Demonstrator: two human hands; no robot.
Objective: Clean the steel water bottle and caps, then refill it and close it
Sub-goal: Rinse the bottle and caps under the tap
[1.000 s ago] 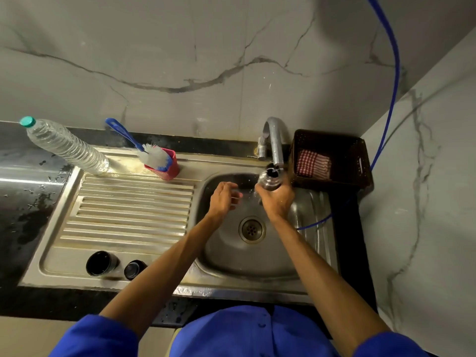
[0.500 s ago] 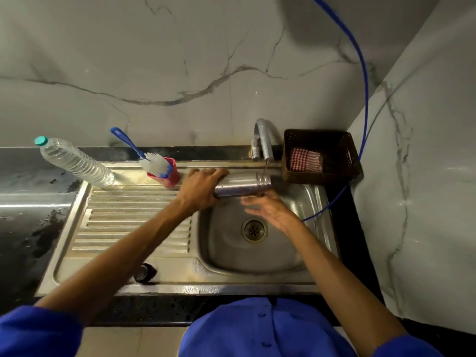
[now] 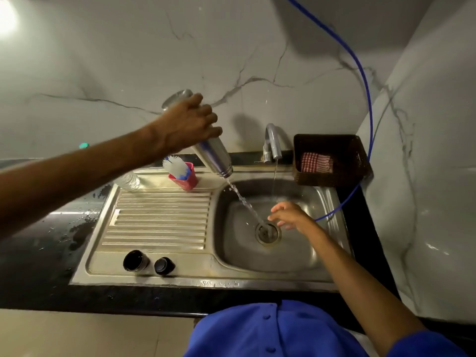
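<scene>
Bottle (image 3: pixel 212 155) now upended in left hand (image 3: pixel 188 124)

Checked cloth (image 3: pixel 316 162) in brown basket (image 3: pixel 360 161).

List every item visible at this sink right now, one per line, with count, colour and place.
steel bottle: 1, silver, held tilted mouth-down over the basin, pouring water
caps: 2, black, front of the drainboard
sink: 1, steel, set in the black counter
tap: 1, grey, behind the basin, running thinly
brush: 1, white and blue, in the pink holder
pink holder: 1, back of the drainboard
plastic bottle: 1, clear, back left of the drainboard, partly hidden by the arm
basket: 1, dark brown, right of the tap
checked cloth: 1, red and white, inside the basket
hose: 1, blue, along the wall
left hand: grips the steel bottle
right hand: open, over the drain
</scene>
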